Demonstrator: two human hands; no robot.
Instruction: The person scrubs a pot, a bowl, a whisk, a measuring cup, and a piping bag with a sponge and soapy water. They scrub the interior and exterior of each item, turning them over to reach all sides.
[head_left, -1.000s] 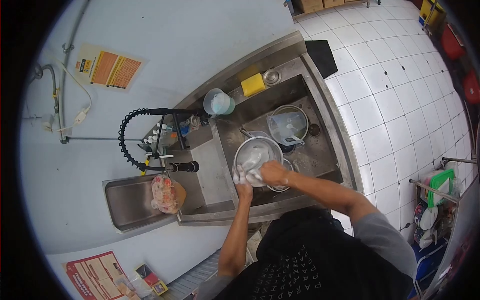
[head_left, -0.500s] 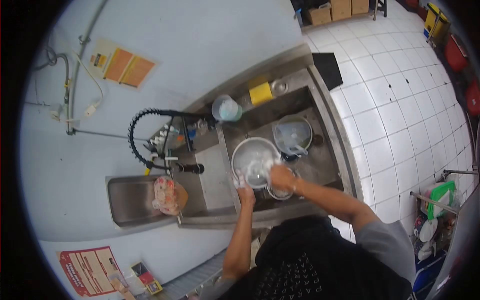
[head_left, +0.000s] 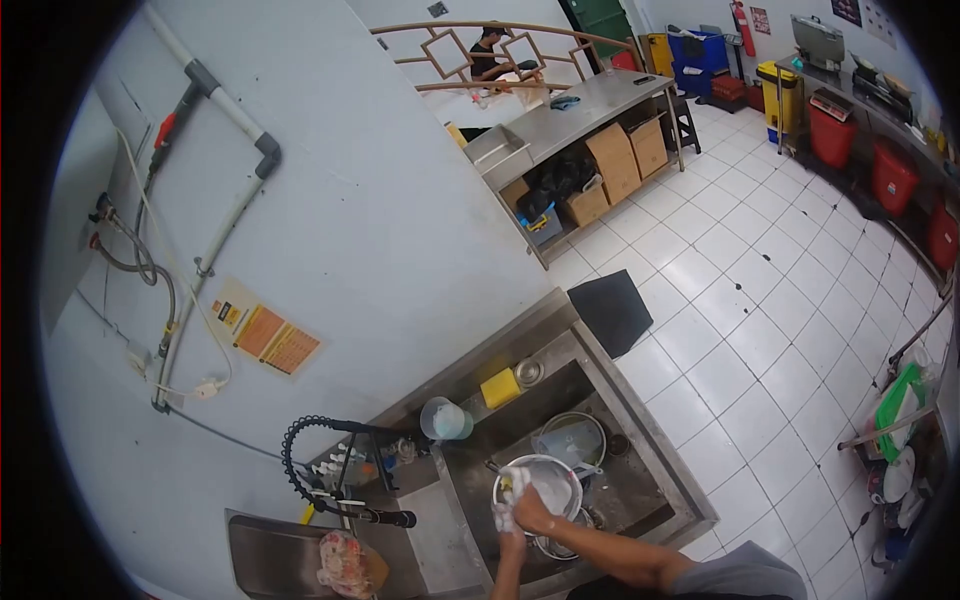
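A round metal bowl (head_left: 560,482) with white suds on it is tilted up in the sink basin. My left hand (head_left: 509,527), foamy at the fingers, is closed on the bowl's near-left rim. My right hand (head_left: 533,512) is closed on a foam-covered sponge (head_left: 514,486), with a bit of yellow showing, pressed against the left side of the bowl. Foam hides most of its fingers. Behind the bowl lies a clear plastic container (head_left: 572,440) in a round pan. Another metal bowl (head_left: 556,547) sits partly hidden under my right forearm.
On the sink ledge are a plastic jug (head_left: 445,420), a yellow block (head_left: 499,389) and a small metal tin (head_left: 529,374). A black spring-hose faucet (head_left: 390,517) stands left. Further off are a steel table (head_left: 590,120), a seated person (head_left: 487,55) and a black mat (head_left: 610,312).
My view has tilted up, so the sink sits lower and more of the room shows. My right hand has moved from the bowl's right side to its left, close to my left hand.
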